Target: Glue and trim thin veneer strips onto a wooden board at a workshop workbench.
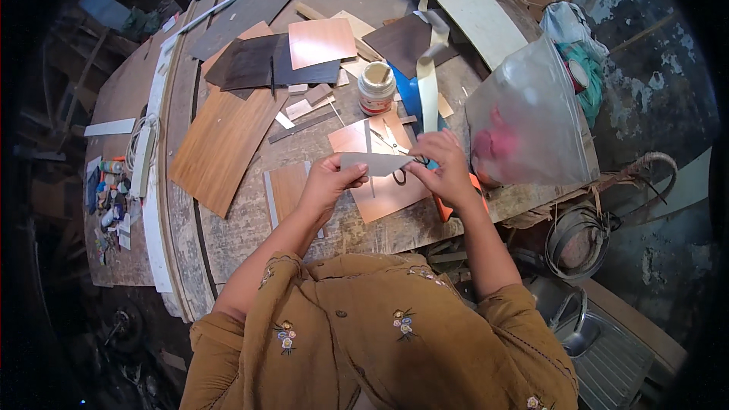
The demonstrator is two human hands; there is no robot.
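My left hand point(328, 186) pinches one end of a thin, light grey strip point(373, 162), thumb on top. At the strip's other, slanted end, the fingers of my right hand point(446, 171) are closed on its edge. Under the strip lies a glossy, pinkish-tan square sheet point(377, 205) with a narrow grey band across it. Scissors point(389, 135) rest on that sheet, partly covered by the strip and my right hand. Just beyond stands an open jar point(376, 95) of pale paste with a stick in it. A wood-grain piece point(287, 191) is by my left forearm.
Several veneer sheets point(323, 43) and a larger wood-grain board point(224, 144) lie on the worn wooden table point(364, 239). A curling pale strip point(427, 95) runs near a clear plastic bag point(531, 118) at right. An orange-edged tool point(443, 209) sits beside my right wrist.
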